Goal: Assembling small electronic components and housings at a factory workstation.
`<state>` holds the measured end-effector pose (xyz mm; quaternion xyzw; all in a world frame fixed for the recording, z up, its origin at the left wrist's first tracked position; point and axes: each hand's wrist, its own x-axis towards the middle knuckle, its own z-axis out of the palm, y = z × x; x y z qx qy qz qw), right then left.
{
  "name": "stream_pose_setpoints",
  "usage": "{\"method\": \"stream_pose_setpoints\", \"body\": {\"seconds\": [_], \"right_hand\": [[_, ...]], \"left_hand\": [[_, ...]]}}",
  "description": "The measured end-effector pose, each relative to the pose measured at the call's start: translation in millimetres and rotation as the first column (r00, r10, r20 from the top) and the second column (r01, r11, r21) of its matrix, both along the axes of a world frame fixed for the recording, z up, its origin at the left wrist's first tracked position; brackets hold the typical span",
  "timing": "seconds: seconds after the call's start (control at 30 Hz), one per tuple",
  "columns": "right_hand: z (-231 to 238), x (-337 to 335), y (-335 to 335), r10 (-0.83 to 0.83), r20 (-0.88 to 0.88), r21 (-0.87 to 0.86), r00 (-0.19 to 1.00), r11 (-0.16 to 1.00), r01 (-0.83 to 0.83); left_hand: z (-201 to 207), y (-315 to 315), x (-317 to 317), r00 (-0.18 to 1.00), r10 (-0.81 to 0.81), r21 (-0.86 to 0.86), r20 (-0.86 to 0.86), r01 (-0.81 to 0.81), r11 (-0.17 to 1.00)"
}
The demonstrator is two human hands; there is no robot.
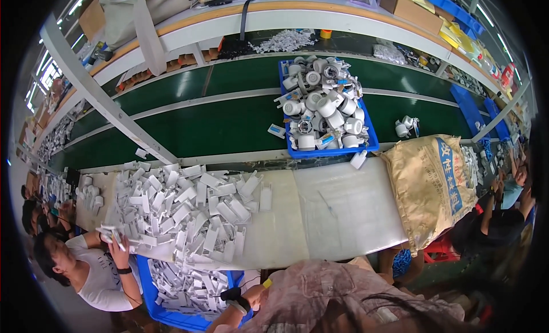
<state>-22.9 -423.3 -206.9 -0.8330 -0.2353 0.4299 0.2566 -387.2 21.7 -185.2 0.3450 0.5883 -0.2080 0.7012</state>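
Note:
My left hand [254,297] is low in the head view, against the front of my pinkish patterned shirt [320,284]. A dark band is round its wrist, and a small yellow patch shows at its fingers. Whether those fingers hold anything cannot be made out. Just left of this hand, a blue crate [150,296] full of white plastic parts [186,287] stands below the table edge. Above it, a large heap of white rectangular plastic housings [189,204] spreads over the table. My right hand is not in view.
A blue bin [294,154] heaped with round white fittings [326,107] stands on the green conveyor [229,124]. A tan printed sack [426,187] sits at the table's right end. At left, a co-worker [94,270] handles white parts. More people [506,213] sit at right. A shelf [320,10] spans above.

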Motion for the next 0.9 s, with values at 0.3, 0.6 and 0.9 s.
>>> {"method": "stream_pose_setpoints", "body": {"seconds": [0.3, 0.6, 0.9], "right_hand": [[88.6, 17.4, 139.4, -0.164, -0.386, -0.091, 0.908, 0.986, 0.139], [-28.8, -15.6, -25.2, -0.157, -0.308, -0.022, 0.938, 0.987, 0.158], [-36.9, -18.6, -53.7, -0.002, -0.445, -0.086, 0.895, 0.995, -0.041]], "left_hand": [[0.9, -8.1, 59.0, 0.210, -0.905, 0.893, -0.371, 0.346, -0.286], [-106.3, -110.8, -132.7, 0.776, -0.620, 0.678, -0.115, 0.518, 0.522], [-25.9, -26.1, -225.3, 0.277, -0.826, 0.729, -0.491, 0.649, -0.216]]}}
